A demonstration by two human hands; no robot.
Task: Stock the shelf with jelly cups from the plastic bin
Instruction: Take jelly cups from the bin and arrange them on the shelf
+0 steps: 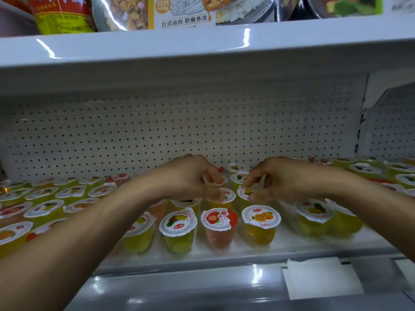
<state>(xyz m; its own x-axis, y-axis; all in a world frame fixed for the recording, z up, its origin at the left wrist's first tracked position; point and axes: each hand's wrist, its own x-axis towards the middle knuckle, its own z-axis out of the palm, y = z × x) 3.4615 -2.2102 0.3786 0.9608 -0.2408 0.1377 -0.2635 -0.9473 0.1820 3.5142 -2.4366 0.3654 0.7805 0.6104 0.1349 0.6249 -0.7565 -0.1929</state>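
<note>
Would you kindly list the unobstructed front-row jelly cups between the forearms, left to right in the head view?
Yellow-green cup, red strawberry-lid cup, amber orange-lid cup.

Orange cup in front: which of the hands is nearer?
Right. The right hand is just behind the orange cup; the left hand is farther left, behind the strawberry cup.

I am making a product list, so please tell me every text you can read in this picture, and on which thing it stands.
"台式卤肉 软嫩香浓": on the white food box on the upper shelf.
Orange badge on that box: too blurred to read.
Red and yellow packet: print blurred, unreadable.
Lids of the jelly cups: logos too small to read.
White tag below the cups: no text seen.
</note>
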